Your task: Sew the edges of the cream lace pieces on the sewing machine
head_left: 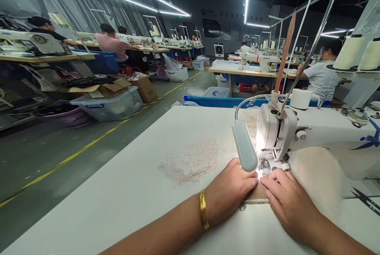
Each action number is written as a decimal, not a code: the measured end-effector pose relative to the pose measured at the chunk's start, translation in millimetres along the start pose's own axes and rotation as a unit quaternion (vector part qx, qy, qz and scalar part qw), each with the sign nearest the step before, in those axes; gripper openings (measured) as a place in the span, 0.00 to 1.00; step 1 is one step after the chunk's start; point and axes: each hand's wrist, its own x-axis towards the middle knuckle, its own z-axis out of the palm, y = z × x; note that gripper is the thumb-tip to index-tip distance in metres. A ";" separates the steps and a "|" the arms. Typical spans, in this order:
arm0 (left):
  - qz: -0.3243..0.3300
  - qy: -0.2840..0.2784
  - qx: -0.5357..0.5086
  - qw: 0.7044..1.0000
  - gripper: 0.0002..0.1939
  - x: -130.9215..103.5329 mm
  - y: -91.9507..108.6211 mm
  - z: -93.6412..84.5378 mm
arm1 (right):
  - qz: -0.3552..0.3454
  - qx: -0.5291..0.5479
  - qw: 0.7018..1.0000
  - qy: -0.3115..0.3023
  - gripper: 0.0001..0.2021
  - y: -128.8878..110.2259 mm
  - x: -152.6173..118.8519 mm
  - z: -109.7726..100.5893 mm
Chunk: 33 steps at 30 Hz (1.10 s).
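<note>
A white sewing machine stands at the right, its lit needle area just beyond my fingertips. My left hand, below a gold bracelet, is closed with fingertips pressed at the left of the presser foot. My right hand is closed on the other side, its fingers bent close to the foot. Between them lies a small beige fabric piece; both hands touch it. A grey-green lamp head hangs above my left fingers. Sheer pale fabric spreads right of my right hand. Lace lies on the white table.
Black thread snips lie at the right edge. Cream thread cones stand behind the machine. Past the table's far edge is a blue cloth trough. Left, beyond a yellow floor line, are plastic bins and people at machines.
</note>
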 end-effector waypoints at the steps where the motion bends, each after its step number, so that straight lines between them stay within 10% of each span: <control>1: -0.001 -0.001 -0.001 1.000 0.14 0.1 0.5 -0.4 | 0.003 0.000 1.000 -0.003 0.13 -0.2 0.0 -0.3; 33: -0.107 0.009 -0.027 0.994 0.12 -4.7 -14.2 23.7 | 0.047 0.056 0.993 0.098 0.12 4.4 5.1 -9.8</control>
